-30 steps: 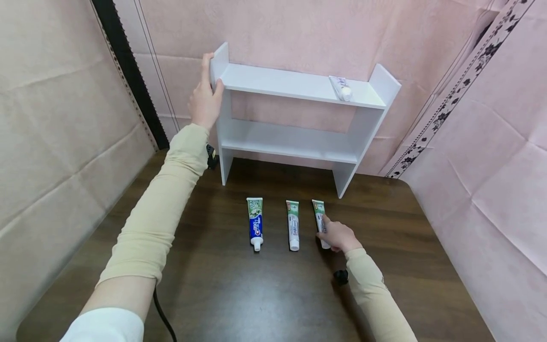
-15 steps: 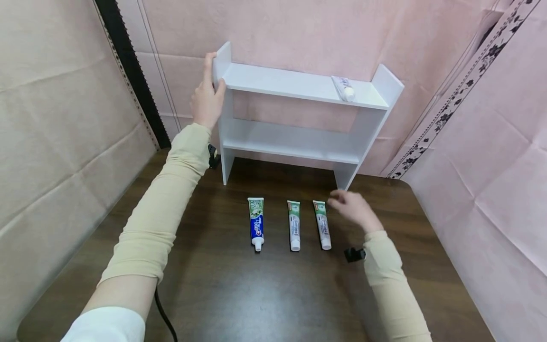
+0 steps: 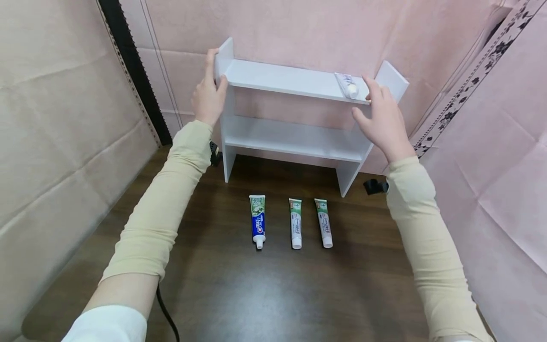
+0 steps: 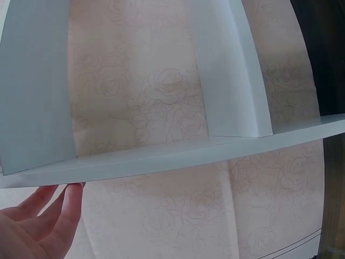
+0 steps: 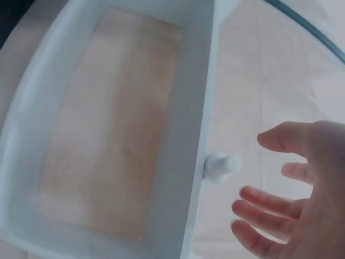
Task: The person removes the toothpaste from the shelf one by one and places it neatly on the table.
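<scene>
My left hand (image 3: 208,99) rests against the outer face of the white shelf's left side panel; in the left wrist view its fingers (image 4: 67,216) meet the panel from outside. My right hand (image 3: 386,118) is raised in front of the top board's right end, thumb and fingers spread and holding nothing. Close to its fingertips, a white toothpaste tube (image 3: 347,86) lies on that board, cap to the front. In the right wrist view the tube's cap (image 5: 221,166) juts past the board's edge, apart from the fingers (image 5: 264,216). The white shelf (image 3: 290,137) stands upright on the table.
On the brown table (image 3: 239,294) before the shelf lie a blue-and-green toothpaste tube (image 3: 258,221) and two smaller green-and-white tubes, one in the middle (image 3: 296,223) and one at right (image 3: 324,223). Pink cloth (image 3: 299,28) hangs behind. A black cable (image 3: 166,311) runs near the left arm.
My right hand has left the rightmost tube on the table and risen to the top board, its fingers spreading. My left hand stays at the side panel.
</scene>
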{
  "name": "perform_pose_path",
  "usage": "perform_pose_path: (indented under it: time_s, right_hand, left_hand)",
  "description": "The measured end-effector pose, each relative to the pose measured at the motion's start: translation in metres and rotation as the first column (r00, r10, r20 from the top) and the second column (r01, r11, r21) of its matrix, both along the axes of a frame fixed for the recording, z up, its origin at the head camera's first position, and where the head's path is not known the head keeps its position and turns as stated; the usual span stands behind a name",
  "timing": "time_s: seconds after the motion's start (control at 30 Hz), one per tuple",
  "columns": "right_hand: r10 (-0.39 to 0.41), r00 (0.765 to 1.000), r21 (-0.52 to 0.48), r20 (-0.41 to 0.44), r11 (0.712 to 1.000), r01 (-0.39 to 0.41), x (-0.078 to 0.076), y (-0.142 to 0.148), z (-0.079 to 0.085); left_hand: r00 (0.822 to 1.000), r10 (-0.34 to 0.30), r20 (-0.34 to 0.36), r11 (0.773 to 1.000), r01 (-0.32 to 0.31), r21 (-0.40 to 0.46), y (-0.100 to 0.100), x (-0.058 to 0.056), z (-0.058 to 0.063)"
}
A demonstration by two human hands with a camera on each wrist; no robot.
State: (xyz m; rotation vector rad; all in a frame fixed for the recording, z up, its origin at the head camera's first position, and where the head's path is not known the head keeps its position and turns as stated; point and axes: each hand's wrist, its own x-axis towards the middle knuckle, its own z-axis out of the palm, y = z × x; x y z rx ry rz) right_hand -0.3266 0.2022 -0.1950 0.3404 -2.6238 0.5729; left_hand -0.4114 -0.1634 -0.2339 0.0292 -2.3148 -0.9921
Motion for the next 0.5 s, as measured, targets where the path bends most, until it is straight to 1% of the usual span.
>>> perform_pose_path:
  time_s: [0.07,0.13,0.2,0.23,0.3,0.37,0.5]
  right_hand:
    - [-0.01,1.0,0.055,0.026,0.998,0.008,-0.012,0.0,0.005]
    - [-0.014,0.997,0.096,0.077,0.995,0.007,-0.023,0.001,0.006]
    - [-0.01,0.993,0.115,0.115,0.993,-0.003,-0.031,0.004,0.004]
    - [-0.005,0.993,0.112,0.119,0.994,-0.009,-0.033,0.006,0.002]
    - [0.001,0.994,0.089,0.112,0.996,-0.011,-0.036,0.009,-0.002]
    - [-0.004,0.997,0.059,0.077,0.998,-0.001,-0.037,0.011,-0.006]
    - [-0.058,0.998,0.003,0.033,0.998,0.058,-0.036,0.009,-0.008]
  left_hand:
    - [1.0,0.006,-0.002,1.0,-0.006,-0.003,-0.002,0.0,0.0]
    - [1.0,0.011,-0.003,1.0,-0.011,-0.008,-0.003,0.0,0.001]
    - [1.0,0.01,-0.003,1.0,-0.01,-0.011,-0.003,0.001,0.001]
    - [1.0,0.008,-0.001,1.0,-0.008,-0.01,-0.002,0.001,0.001]
    - [1.0,0.004,0.004,1.0,-0.004,-0.008,-0.001,0.001,0.001]
    - [1.0,0.004,0.01,1.0,-0.004,-0.001,0.0,0.001,0.0]
    - [1.0,0.01,0.011,1.0,-0.01,0.003,0.001,0.001,0.0]
